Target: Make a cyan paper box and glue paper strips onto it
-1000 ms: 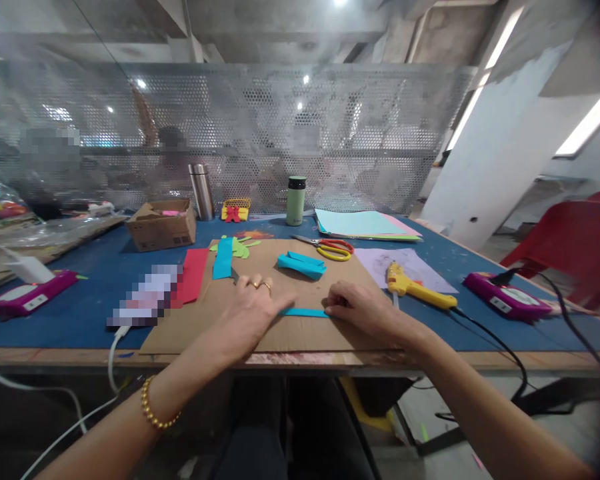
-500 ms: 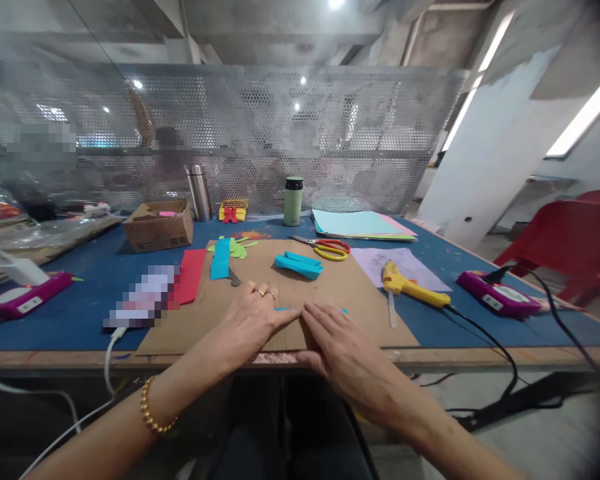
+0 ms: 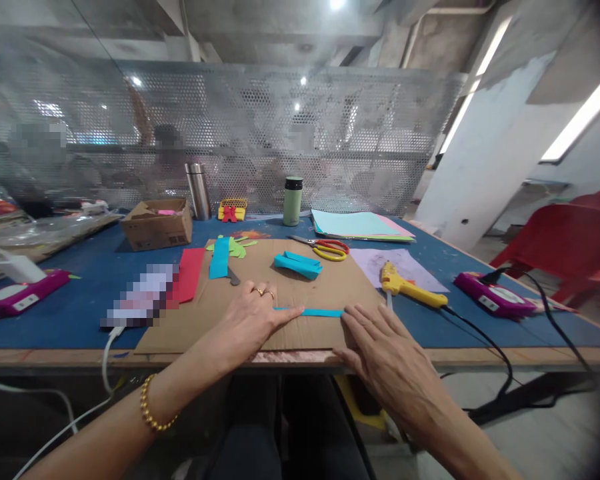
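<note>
A narrow blue paper strip [image 3: 323, 313] lies on a brown cardboard sheet [image 3: 285, 339] near the table's front edge. My left hand [image 3: 253, 313], fingers bent and thumb stretched out, holds the strip's left part down against the cardboard. At the strip's right end rests my right hand [image 3: 380, 340], flat and open, its fingertips touching the paper. Beyond them sits a folded blue paper piece [image 3: 298, 265]. Another blue paper strip [image 3: 220, 259] partly covers green paper cutouts [image 3: 238, 247], with a dark blade-like tool [image 3: 233, 277] showing beside it.
Scissors [image 3: 330, 250] lie at the cardboard's far edge. On the right are a yellow glue gun [image 3: 415, 291] and a purple power strip [image 3: 495, 297]. A phone [image 3: 143, 297] and red paper [image 3: 189, 275] lie left. Behind stand a cardboard box [image 3: 159, 227] and green tumbler [image 3: 293, 202].
My right hand has slid right along the strip, away from the left thumb, uncovering its blue surface. My left hand has stayed in place.
</note>
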A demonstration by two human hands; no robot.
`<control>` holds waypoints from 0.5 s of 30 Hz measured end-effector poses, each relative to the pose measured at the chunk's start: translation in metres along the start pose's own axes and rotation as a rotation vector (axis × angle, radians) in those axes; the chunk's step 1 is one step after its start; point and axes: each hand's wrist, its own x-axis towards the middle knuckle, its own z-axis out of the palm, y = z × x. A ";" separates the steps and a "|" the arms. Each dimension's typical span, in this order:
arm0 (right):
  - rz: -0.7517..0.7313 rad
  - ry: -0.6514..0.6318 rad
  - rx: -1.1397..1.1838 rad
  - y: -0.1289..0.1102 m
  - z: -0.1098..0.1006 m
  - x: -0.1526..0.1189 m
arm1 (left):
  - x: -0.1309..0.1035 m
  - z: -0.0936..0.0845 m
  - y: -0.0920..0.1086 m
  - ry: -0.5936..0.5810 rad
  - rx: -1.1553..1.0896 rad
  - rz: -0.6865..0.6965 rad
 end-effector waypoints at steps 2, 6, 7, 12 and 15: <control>0.022 0.053 -0.004 -0.008 -0.001 0.010 | 0.000 -0.003 0.001 0.002 -0.013 -0.009; -0.126 -0.004 0.120 -0.031 0.009 0.031 | -0.001 -0.009 0.005 0.008 -0.062 -0.030; -0.139 -0.032 0.150 -0.035 0.013 0.034 | -0.001 -0.010 0.005 0.007 -0.076 -0.035; -0.117 -0.060 0.187 -0.040 0.023 0.034 | -0.014 -0.007 -0.005 -0.019 -0.107 -0.118; -0.139 -0.050 0.155 -0.038 0.024 0.033 | -0.029 -0.002 -0.014 -0.023 -0.091 -0.185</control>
